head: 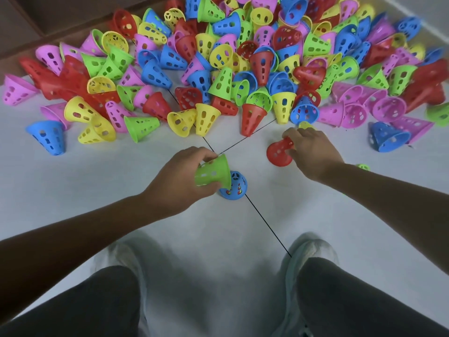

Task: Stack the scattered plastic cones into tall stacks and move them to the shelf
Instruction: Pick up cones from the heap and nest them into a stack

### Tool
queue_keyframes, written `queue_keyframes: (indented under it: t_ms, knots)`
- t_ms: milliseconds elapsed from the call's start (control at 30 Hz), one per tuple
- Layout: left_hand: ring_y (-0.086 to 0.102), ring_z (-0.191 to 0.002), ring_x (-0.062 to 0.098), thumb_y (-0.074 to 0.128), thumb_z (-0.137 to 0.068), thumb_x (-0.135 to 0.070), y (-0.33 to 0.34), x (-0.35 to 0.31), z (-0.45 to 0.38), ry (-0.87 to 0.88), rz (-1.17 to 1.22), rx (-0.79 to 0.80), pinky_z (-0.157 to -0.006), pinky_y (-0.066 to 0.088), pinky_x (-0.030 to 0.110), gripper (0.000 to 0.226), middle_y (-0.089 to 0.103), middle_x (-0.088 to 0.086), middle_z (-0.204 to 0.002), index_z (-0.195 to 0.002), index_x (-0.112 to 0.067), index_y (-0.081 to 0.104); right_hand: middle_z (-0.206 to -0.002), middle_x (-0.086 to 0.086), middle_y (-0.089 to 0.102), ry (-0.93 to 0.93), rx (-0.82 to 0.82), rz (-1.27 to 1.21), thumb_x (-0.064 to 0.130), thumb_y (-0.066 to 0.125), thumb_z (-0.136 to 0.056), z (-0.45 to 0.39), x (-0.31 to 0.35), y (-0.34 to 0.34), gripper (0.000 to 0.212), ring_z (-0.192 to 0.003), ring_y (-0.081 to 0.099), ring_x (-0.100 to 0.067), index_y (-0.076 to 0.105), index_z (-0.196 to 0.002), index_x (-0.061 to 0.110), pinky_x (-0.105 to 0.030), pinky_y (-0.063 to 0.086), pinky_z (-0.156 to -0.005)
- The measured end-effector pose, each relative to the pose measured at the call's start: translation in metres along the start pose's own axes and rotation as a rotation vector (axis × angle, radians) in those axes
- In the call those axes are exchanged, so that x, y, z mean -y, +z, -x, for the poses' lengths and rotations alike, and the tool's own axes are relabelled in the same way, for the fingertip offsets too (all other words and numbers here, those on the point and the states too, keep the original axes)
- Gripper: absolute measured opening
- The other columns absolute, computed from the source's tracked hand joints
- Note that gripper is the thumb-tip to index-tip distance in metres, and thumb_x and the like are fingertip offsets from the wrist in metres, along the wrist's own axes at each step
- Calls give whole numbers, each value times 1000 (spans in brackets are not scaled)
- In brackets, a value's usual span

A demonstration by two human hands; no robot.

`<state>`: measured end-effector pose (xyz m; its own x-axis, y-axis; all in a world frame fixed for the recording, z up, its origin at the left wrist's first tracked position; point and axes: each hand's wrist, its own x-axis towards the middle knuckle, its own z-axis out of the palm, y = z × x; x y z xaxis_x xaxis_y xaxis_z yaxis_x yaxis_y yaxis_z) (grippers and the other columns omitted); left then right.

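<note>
Left hand (181, 177) clenched round a green cone (213, 172) over the near blue stack (234, 187), right hand (313, 152) pinching a red cone (279, 152) further right; probably light, stiff, perforated plastic, best taken by the tapering wall.

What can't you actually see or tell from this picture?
- Head view: how many cones sit under the blue cone; the left hand and its green cone cover it.
- The red cone's tip, hidden by the right hand.
- The shelf, cut off by the top-left edge.
- The shoes, blurred.
</note>
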<state>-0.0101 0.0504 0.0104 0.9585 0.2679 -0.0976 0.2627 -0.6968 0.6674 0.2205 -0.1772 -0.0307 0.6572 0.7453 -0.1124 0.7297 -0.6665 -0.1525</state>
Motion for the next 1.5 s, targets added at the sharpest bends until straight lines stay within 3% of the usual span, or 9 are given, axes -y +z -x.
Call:
queue_keyframes:
  t_ms: [333,533,767,1000,1333,1500]
  knots:
    - [60,-103,20,77,-85,-34,26,-11,-9,80,-139,115,-88,50,36,53,45,-5,-125,-132,-24,55,-101,-9,68,95,-152,-306,13,67,-93,43,25,8,29,-95,57,-33,60,-120,13,-44,45,-86]
    - [55,-114,23,80,-83,-29,43,-12,-21,73,-130,145,-96,46,38,63,56,3,-127,-137,-17,51,-108,-2,67,186,-176,-530,19,63,-97,57,35,-4,28,-100,59,-20,56,-124,22,-35,48,-87]
    - [51,-117,20,79,-84,-30,47,-3,-14,23,-89,160,-95,46,38,60,62,-5,-128,-137,-21,50,-107,5,66,164,-233,-736,20,61,-99,69,61,-17,27,-94,59,-9,55,-125,22,-27,49,-83]
    - [52,-114,13,76,-87,-32,32,29,-7,-17,-85,164,-93,47,30,59,59,-8,-130,-139,-25,48,-115,7,62,-50,-158,-565,28,54,-102,68,80,-7,32,-106,55,-13,54,-133,25,-35,49,-90]
    - [48,-121,27,75,-88,-28,-13,68,-44,-27,-251,-49,-98,43,39,45,58,5,-129,-129,-16,59,-119,9,60,-194,29,-415,24,62,-97,51,91,9,33,-113,53,-16,60,-129,31,-40,51,-89]
    - [45,-126,31,72,-89,-26,-28,84,-60,-60,-329,-112,-99,47,48,52,51,9,-134,-137,-17,54,-120,14,57,-158,108,-457,50,49,-99,41,83,5,38,-109,53,-7,58,-132,34,-32,48,-90]
